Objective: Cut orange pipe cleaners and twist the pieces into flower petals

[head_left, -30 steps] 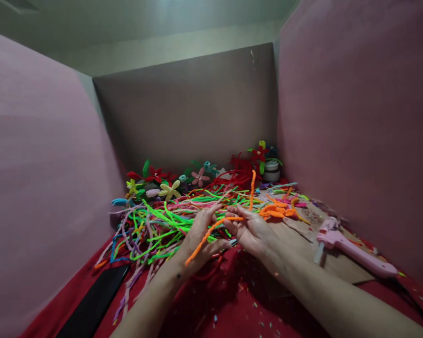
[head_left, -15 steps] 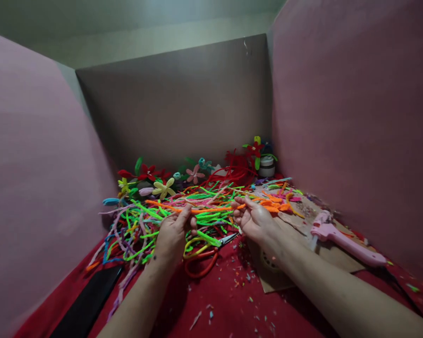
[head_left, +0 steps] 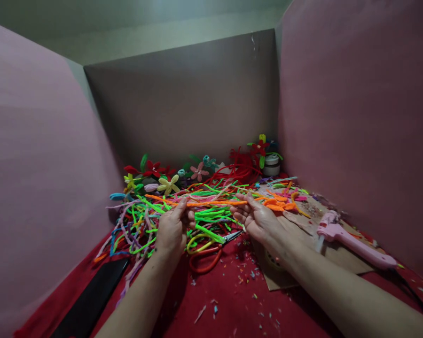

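Note:
An orange pipe cleaner (head_left: pixel 211 203) stretches nearly level between my two hands. My left hand (head_left: pixel 174 227) pinches it between thumb and finger, and its free end sticks out to the left. With thumb against fingers, my right hand (head_left: pixel 255 218) grips the other end. Beneath and behind lies a tangled heap of coloured pipe cleaners (head_left: pixel 215 216), many of them bright green. Scissors (head_left: pixel 207 258) with red and yellow handles rest on the red cloth between my forearms. Just beyond my right hand are bent orange pipe-cleaner pieces (head_left: pixel 278 203).
A pink glue gun (head_left: pixel 352 241) lies on cardboard (head_left: pixel 356 265) at the right. Pipe-cleaner flowers (head_left: pixel 168 186) line the back, near a white container (head_left: pixel 271 165). A black flat object (head_left: pixel 91 300) sits at left. Scraps litter the red cloth (head_left: pixel 232 305). Pink panels (head_left: pixel 359 117) stand at both sides.
The view has shifted slightly, so the scene sits a little further right. Both hands still hold the orange pipe cleaner, which now looks straighter and more level.

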Demonstrator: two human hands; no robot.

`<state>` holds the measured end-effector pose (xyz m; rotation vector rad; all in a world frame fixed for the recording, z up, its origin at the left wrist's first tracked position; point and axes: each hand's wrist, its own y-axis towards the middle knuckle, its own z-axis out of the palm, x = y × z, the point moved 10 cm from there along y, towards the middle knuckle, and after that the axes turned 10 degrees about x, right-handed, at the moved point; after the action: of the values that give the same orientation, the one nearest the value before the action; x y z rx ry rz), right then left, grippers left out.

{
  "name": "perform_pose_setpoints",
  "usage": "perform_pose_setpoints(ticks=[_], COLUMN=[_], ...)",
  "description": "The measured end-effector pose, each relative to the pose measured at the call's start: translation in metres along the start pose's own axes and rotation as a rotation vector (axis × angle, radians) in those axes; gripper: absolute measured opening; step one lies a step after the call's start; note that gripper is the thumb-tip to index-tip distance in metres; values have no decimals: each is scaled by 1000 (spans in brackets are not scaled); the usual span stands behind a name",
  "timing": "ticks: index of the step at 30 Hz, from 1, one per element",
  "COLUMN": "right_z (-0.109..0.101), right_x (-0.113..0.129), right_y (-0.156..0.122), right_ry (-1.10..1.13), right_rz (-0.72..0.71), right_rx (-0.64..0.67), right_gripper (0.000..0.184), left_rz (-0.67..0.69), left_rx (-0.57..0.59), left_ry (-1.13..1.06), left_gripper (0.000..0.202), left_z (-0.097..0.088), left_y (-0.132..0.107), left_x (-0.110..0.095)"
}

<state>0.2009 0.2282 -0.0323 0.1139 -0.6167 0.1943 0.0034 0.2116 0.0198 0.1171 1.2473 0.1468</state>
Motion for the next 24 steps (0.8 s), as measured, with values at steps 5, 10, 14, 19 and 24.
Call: perform_pose_setpoints(ticks=[5,10,14,19,24], right_z=[23,58,66,62,62], right_x=[-2,-3,-3,-4,4], right_y=[-8,-22,-28,-27,-30], right_ry=[47,30,-100,-197,-236], right_rz=[-26,-32,-69,-92,-136], right_rx=[104,372,427,377,350], right_gripper=[16,36,35,22,22], left_rz=[4,-3,-33,-64,-50], left_rx=[-3,1,30,172,193], left_ry=[-29,12,76,235,302], left_gripper=[30,32,34,34,30], left_z=[1,2,5,25,27], left_y=[1,1,-1,-8,-9], left_x=[3,12,19,23,22])
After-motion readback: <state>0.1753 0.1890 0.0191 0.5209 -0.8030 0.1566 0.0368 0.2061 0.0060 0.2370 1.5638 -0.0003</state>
